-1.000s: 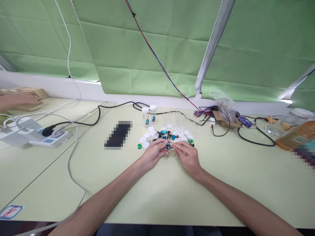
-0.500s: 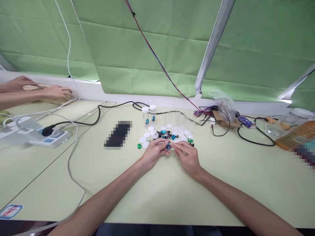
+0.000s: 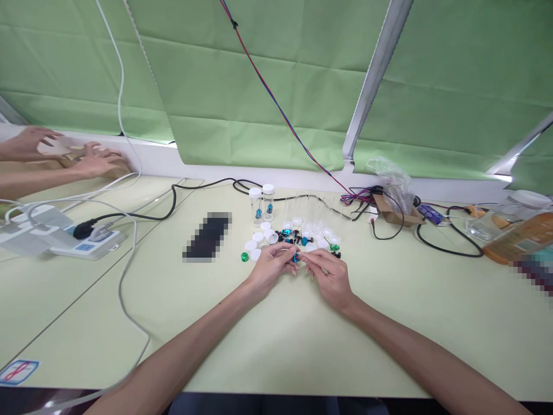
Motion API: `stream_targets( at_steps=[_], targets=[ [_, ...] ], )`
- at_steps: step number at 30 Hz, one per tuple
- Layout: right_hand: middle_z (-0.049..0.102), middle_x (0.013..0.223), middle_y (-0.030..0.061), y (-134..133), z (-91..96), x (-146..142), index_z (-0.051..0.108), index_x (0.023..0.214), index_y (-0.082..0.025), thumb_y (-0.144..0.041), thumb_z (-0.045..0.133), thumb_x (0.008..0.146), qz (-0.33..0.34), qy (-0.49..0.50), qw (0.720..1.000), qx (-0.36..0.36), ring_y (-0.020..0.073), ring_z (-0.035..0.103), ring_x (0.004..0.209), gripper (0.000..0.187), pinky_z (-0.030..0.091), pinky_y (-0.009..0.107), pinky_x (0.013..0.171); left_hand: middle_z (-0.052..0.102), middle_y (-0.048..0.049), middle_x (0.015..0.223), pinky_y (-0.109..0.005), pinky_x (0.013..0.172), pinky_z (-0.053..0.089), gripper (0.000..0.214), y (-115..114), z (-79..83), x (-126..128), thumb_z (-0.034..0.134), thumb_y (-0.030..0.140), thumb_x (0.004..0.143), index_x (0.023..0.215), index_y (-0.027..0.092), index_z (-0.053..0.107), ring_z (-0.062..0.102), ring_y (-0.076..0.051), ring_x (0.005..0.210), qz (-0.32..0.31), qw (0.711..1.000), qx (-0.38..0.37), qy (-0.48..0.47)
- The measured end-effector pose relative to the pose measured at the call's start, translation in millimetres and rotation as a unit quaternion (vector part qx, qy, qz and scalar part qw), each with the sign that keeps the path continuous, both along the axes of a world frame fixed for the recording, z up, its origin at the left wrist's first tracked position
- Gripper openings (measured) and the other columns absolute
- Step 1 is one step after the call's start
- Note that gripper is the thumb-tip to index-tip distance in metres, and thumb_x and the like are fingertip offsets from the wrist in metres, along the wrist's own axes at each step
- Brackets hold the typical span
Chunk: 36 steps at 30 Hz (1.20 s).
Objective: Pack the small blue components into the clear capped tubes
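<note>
Between the fingertips of my left hand (image 3: pixel 273 266) is a small shiny blue part (image 3: pixel 295 257), pinched just above the table. My right hand (image 3: pixel 330 278) is closed beside it, its thumb and forefinger pressed together at the blue part's right side; what they pinch is too small to make out. Just beyond my hands lies a cluster of white caps (image 3: pixel 258 237), black pieces and blue pieces (image 3: pixel 305 241). A green piece (image 3: pixel 244 257) sits left of the cluster and more green bits (image 3: pixel 334 248) lie to its right. Two capped clear vials (image 3: pixel 268 203) stand behind, with blue parts inside.
Clear tubes (image 3: pixel 317 207) stand behind the caps. A pixelated dark object (image 3: pixel 207 237) lies to the left, near a white power strip (image 3: pixel 93 245) with cables. A cardboard box (image 3: pixel 400 214) and an orange bottle (image 3: pixel 525 237) are on the right. Another person's hands (image 3: pixel 97 161) work at far left.
My hands stay almost in place, with slight finger movement around the blue part. At far left, the other person's hands have shifted and their fingers have lifted.
</note>
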State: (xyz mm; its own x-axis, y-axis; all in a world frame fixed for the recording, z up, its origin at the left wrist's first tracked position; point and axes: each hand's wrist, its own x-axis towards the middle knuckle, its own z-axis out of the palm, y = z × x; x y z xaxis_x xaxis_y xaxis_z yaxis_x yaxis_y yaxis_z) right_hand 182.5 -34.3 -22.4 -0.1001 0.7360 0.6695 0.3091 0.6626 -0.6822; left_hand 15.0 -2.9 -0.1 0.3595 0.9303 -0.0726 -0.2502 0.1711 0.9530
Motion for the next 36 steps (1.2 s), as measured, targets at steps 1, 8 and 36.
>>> stream_targets(
  at_steps=[1, 8, 36],
  targets=[
    [0.068, 0.088, 0.005, 0, -0.2, 0, 0.072, 0.112, -0.026, -0.016, 0.054, 0.094, 0.0, -0.003, 1.0, 0.005, 0.0142, 0.062, 0.07, 0.028, 0.052, 0.027, 0.062, 0.069, -0.0052, 0.077, -0.024, 0.057, 0.05, 0.027, 0, 0.5, 0, 0.075, 0.038, 0.075, 0.084, 0.013, 0.067, 0.061, -0.012, 0.06, 0.001, 1.0, 0.003, 0.001],
    [0.068, 0.09, 0.0051, 0, -2.9, 1, 0.071, 0.113, -0.027, -0.015, 0.054, 0.094, -0.008, -0.008, 1.0, 0.023, 0.0143, 0.062, 0.071, 0.028, 0.054, 0.028, 0.064, 0.068, -0.005, 0.078, -0.024, 0.056, 0.048, 0.029, 0, 1.6, 0, 0.074, 0.04, 0.075, 0.084, 0.013, 0.067, 0.061, -0.012, 0.06, -0.002, 1.0, 0.007, -0.005],
    [0.07, 0.09, 0.0063, 0, 1.6, 0, 0.072, 0.109, -0.024, -0.015, 0.053, 0.093, -0.026, -0.034, 0.998, 0.052, 0.0168, 0.066, 0.078, 0.027, 0.056, 0.03, 0.07, 0.067, -0.0048, 0.071, -0.027, 0.052, 0.05, 0.032, -2, 2.8, 4, 0.065, 0.048, 0.08, 0.079, 0.016, 0.068, 0.061, -0.016, 0.053, 0.022, 0.986, 0.134, 0.096]
  ],
)
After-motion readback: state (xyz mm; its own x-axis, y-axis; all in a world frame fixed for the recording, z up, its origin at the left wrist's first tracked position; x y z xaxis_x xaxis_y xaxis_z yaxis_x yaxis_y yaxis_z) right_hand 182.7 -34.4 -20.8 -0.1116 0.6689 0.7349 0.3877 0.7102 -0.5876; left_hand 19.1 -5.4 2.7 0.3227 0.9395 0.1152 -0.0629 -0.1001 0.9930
